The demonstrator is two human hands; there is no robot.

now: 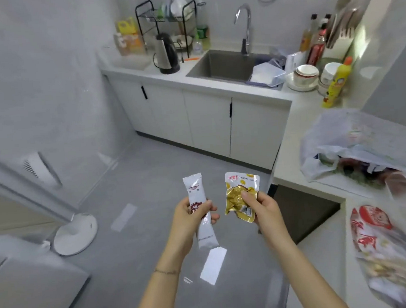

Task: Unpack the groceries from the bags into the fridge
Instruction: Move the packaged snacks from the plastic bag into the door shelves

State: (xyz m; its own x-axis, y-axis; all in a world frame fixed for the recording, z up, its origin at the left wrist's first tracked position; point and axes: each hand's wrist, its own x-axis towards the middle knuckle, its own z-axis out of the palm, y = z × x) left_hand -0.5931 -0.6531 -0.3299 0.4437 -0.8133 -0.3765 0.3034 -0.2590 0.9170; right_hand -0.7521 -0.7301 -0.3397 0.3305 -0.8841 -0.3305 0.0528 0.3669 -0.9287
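While both snacks are held out above the floor (150, 177), left of the worktop's (291, 147) near edge, the left hand (190, 218) has its grip wrapped round a white stick packet (197, 198), and the right hand (264, 209) pinches a yellow pouch (239, 194). The bags (356, 137) lie on the worktop. My judgement: carry both packets gently to the fridge, which is not plainly in view, and lay them flat.

We stood on a grey tiled floor (150, 182) beside pale grey walls (44, 69). White cabinets (206, 122) ran under a white counter (310, 106) with a steel sink (214, 63).
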